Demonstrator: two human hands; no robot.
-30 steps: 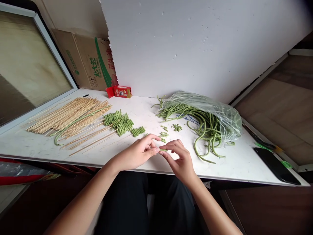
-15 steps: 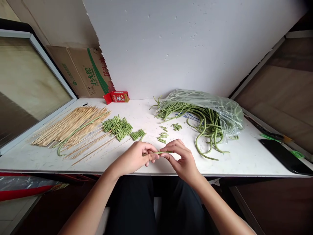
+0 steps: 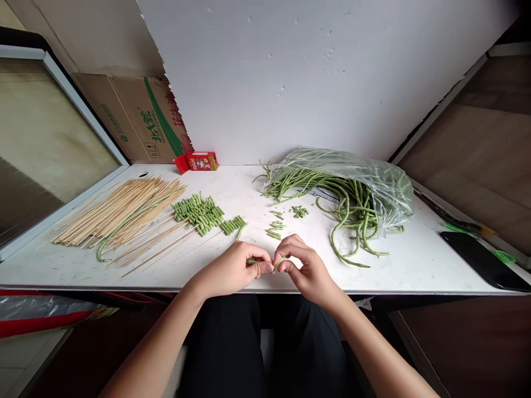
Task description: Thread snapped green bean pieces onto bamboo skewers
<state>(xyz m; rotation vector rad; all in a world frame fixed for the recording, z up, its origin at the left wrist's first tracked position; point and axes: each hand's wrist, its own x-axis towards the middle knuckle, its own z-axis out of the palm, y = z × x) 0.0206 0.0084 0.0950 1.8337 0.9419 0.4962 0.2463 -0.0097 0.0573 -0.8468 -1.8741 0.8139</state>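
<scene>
Near the table's front edge, my left hand [image 3: 244, 267] is closed on a green bean piece [image 3: 251, 261], mostly hidden by the fingers. My right hand [image 3: 302, 266] pinches a short bean end [image 3: 280, 261], its fingertips touching those of the left. Beyond them lie short cut pieces [image 3: 274, 225] and a small pile of bean tips [image 3: 299, 211]. To the left are rows of cut beans on skewers [image 3: 199, 213] and a smaller skewered row [image 3: 233, 224]. Long beans [image 3: 352, 204] spill from a clear plastic bag [image 3: 390, 185] at the right.
Loose bamboo skewers [image 3: 120, 213] cover the left of the white table [image 3: 249, 188], with a long bean across them. A red box [image 3: 202, 161] and a carton [image 3: 141, 119] stand behind. A black phone [image 3: 483, 260] and scissors [image 3: 456, 215] lie at the right.
The bean between my hands, earlier stretched out straight, now shows only as short bits at the fingertips. My right fingers have curled and moved closer to the left hand.
</scene>
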